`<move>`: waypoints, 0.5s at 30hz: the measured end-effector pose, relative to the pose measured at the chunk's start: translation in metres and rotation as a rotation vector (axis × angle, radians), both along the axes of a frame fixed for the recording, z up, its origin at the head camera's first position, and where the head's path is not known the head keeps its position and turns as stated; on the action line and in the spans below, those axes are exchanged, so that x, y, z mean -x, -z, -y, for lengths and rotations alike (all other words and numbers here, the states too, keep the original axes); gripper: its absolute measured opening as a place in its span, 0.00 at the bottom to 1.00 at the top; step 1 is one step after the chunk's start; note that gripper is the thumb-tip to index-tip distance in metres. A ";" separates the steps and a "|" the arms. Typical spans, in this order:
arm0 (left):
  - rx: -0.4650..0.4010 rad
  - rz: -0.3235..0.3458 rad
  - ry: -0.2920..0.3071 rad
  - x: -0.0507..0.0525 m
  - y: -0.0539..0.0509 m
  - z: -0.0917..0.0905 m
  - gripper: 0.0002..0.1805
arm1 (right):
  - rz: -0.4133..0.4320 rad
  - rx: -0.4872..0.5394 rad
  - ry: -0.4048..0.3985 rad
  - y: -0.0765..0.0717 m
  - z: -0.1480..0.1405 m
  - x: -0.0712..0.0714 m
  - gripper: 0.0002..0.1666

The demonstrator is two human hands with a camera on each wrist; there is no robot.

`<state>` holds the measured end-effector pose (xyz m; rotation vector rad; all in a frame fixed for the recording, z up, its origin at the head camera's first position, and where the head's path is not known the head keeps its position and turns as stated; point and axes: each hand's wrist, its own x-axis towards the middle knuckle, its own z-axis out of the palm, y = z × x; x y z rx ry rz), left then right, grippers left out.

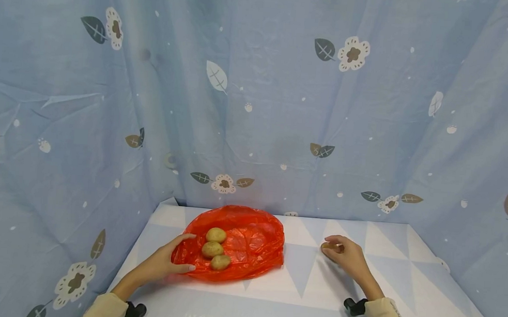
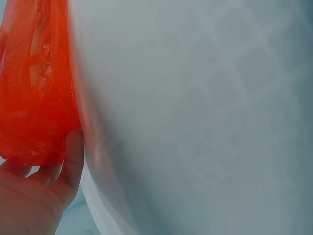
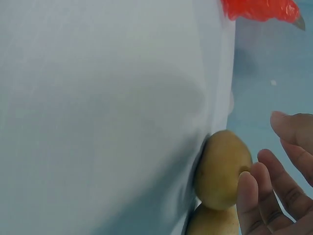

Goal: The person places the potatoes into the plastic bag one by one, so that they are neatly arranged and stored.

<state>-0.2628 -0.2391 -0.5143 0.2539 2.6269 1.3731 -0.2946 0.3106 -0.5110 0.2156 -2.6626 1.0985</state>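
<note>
Three potatoes [image 1: 212, 249] lie inside the red bag [image 1: 253, 248], toward its 9 o'clock side. At the bag's 9 o'clock rim my left hand [image 1: 162, 263] touches the plastic, thumb and fingers spread apart. Out at the bag's 3 o'clock, two more potatoes [image 3: 222, 171] sit on the patterned tabletop [image 1: 408, 270]; my right hand [image 1: 349, 257] is beside them, fingers loosely bent, thumb apart. Whether my fingertips touch them, I can't tell.

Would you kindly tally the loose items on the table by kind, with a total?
Red bag: 1
Potatoes: 5 visible (3 in the bag, 2 by the right hand)
Total: 6
</note>
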 end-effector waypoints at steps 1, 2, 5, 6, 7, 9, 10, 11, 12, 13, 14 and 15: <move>0.000 -0.002 0.002 -0.001 0.000 0.000 0.49 | 0.010 -0.004 0.006 0.000 -0.002 0.000 0.20; -0.001 -0.005 0.002 -0.001 0.000 0.000 0.49 | 0.018 -0.007 0.011 0.000 -0.004 0.000 0.20; 0.000 -0.006 -0.001 -0.001 0.000 0.001 0.49 | 0.021 -0.004 0.012 -0.002 -0.009 0.000 0.20; -0.001 -0.006 -0.002 -0.001 0.001 0.002 0.49 | 0.019 -0.007 0.013 -0.002 -0.011 0.000 0.20; -0.001 -0.005 -0.002 -0.002 0.001 0.002 0.49 | 0.015 -0.011 0.014 -0.003 -0.012 0.000 0.20; -0.004 -0.003 -0.001 -0.002 0.001 0.003 0.49 | 0.014 -0.014 0.034 -0.003 -0.016 0.000 0.20; -0.006 -0.002 -0.001 -0.002 0.001 0.003 0.49 | 0.016 -0.016 0.047 -0.003 -0.018 0.000 0.20; -0.008 0.000 0.000 -0.002 0.001 0.003 0.49 | 0.016 -0.021 0.061 -0.003 -0.020 0.000 0.20; -0.008 -0.001 -0.001 -0.002 0.001 0.003 0.49 | 0.015 -0.026 0.080 -0.002 -0.022 0.000 0.20; -0.007 -0.001 -0.002 -0.001 0.001 0.003 0.49 | 0.012 -0.033 0.098 -0.002 -0.024 0.000 0.20; -0.006 -0.001 0.000 -0.001 0.000 0.003 0.49 | 0.010 -0.036 0.117 -0.001 -0.026 0.000 0.20; -0.006 0.001 -0.002 -0.001 0.000 0.003 0.49 | 0.008 -0.044 0.131 0.000 -0.028 0.000 0.20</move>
